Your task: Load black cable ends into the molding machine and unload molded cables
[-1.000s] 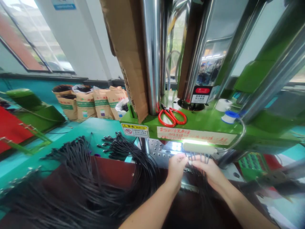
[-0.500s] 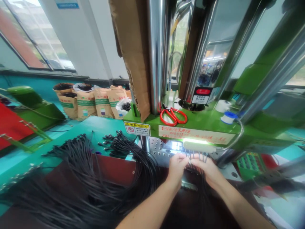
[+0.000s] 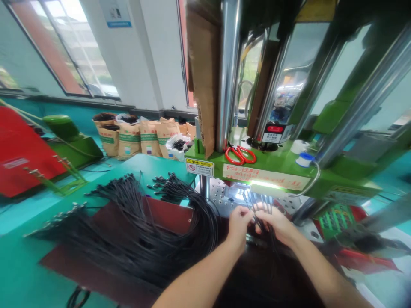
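Pinches blk cables (image 3: 272, 239) betw. L hand (image 3: 239, 222) fingertips, grip pressed tog.; holds same bunch w/ R hand (image 3: 279, 222), grip closed, ends fanned up nr grn press (image 3: 334, 182). Has cable bundles (image 3: 128, 239) to L, over brn board (image 3: 64, 269) on worktop (image 3: 22, 269).

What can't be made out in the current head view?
All in the head view:
- What the left hand pinches: blurred, covered by its fingers.
- Lower ends of the cables in the right hand: lost in dark blur.
- Red handwriting on the paper strip: too blurred.
- Top of the chrome column: cut off by the upper edge.
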A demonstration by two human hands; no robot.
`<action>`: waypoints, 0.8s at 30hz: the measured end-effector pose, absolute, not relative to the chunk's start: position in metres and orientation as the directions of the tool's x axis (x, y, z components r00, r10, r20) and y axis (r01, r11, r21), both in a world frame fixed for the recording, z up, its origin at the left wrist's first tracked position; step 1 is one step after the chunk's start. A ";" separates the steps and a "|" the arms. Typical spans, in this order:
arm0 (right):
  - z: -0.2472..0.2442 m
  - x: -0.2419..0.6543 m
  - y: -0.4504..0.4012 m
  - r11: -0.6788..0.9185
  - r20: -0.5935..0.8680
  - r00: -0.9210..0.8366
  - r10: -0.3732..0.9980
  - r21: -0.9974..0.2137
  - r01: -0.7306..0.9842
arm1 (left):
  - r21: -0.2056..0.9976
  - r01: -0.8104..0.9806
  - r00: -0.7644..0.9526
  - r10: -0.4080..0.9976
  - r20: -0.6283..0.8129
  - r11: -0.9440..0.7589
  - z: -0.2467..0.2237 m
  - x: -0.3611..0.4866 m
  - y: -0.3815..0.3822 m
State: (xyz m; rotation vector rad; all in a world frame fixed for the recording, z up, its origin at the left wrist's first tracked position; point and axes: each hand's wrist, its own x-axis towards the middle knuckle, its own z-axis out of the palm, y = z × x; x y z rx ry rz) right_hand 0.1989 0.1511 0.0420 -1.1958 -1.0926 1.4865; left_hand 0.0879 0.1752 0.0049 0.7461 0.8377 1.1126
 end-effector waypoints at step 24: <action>0.120 -0.057 0.281 0.438 0.102 -0.426 0.899 -0.222 0.871 | 0.378 0.872 -0.374 0.921 0.106 0.311 0.043 -0.290 0.223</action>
